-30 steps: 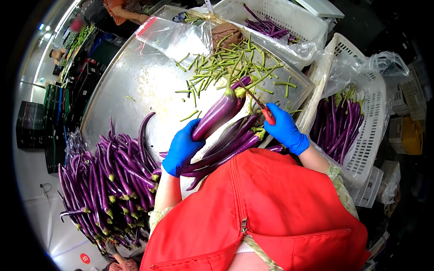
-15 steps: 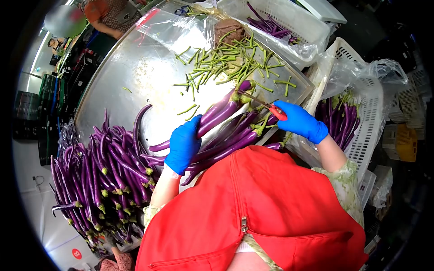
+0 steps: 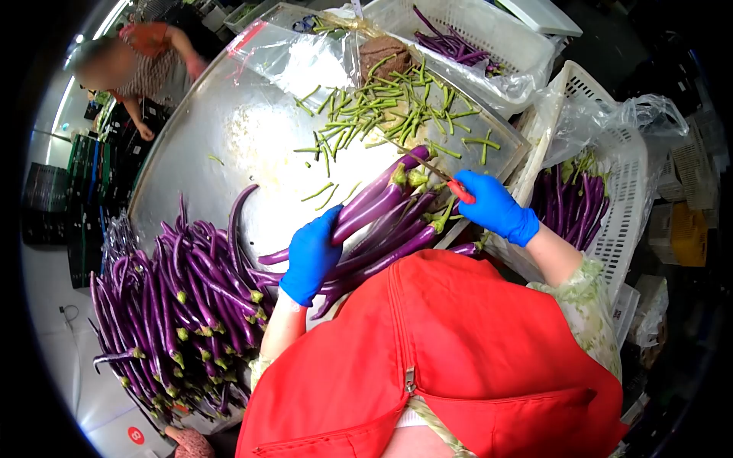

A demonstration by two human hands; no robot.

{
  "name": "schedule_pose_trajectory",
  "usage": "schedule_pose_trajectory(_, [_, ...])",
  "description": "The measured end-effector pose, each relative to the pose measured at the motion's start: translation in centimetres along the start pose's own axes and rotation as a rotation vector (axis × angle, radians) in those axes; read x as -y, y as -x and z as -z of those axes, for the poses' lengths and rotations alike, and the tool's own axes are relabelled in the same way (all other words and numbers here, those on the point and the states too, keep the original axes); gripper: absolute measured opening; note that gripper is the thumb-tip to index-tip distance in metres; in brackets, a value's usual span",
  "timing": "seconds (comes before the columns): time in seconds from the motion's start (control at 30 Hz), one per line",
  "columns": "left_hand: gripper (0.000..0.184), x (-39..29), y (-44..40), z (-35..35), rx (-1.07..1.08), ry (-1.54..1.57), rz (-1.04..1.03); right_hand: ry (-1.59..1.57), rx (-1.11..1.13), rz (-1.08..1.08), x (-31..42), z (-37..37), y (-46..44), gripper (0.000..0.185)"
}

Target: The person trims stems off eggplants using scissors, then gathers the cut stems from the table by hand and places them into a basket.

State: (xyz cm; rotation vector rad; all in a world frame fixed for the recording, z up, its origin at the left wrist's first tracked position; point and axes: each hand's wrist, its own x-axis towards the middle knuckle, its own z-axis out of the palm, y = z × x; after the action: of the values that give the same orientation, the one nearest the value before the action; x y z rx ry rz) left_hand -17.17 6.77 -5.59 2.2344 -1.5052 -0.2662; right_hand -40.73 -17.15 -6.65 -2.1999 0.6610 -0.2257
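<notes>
My left hand (image 3: 311, 254), in a blue glove, is wrapped round some long purple eggplants (image 3: 372, 211), whose green caps point up and right. In my right hand (image 3: 491, 205), also gloved in blue, is a red-handled knife (image 3: 460, 191); its thin blade reaches left over the table, close to the eggplant caps. More eggplants (image 3: 408, 245) lie beneath and beside the held ones, near the red apron. Cut green stems (image 3: 393, 103) are scattered on the metal table (image 3: 187, 153) beyond the blade.
A large eggplant pile (image 3: 191, 305) covers the table's left side. Clear plastic bags (image 3: 305, 61) and a brown cloth (image 3: 383, 56) lie at the back. White crates (image 3: 622, 206) with eggplants stand right and behind. Another person (image 3: 156, 72) is at the upper left.
The green stalks at the tips of the held eggplants are now cut short. My right hand has shifted right and slightly down with the knife. The other person has leaned further into view.
</notes>
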Motion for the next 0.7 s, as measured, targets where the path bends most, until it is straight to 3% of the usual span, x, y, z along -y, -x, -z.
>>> schedule_pose_trajectory(0.03, [0.049, 0.3, 0.1, 0.6, -0.015, 0.085, -0.013, -0.064, -0.065, 0.027, 0.4, -0.1, 0.2, 0.032])
schedule_pose_trajectory(0.1, [0.050, 1.2, 0.7, 2.8, 0.119, 0.391, 0.274, -0.355, -0.225, 0.000, 0.3, 0.2, 0.0, 0.041])
schedule_pose_trajectory(0.13, [0.052, 1.7, 0.9, 4.3, 0.178, 0.598, 0.375, -0.379, -0.269, 0.019, -0.3, 0.4, -0.2, 0.046])
schedule_pose_trajectory(0.2, [0.062, 4.5, 2.2, 5.1, 0.150, 0.974, 0.335, -0.327, -0.344, 0.050, 1.9, 0.7, -0.3, 0.056])
schedule_pose_trajectory(0.23, [0.065, 4.6, 2.3, 5.9, 0.157, 1.077, 0.370, -0.229, -0.439, 0.228, 2.4, 0.2, -0.7, 0.052])
schedule_pose_trajectory(0.37, [0.069, 4.5, 2.3, 7.9, 0.173, 1.196, 0.379, -0.075, -0.461, 0.470, 5.6, -0.1, -2.4, 0.049])
schedule_pose_trajectory(0.7, [0.073, 3.9, 1.6, 7.7, 0.265, 1.132, 0.392, -0.020, -0.510, 0.590, 7.6, 0.9, -4.4, 0.054])
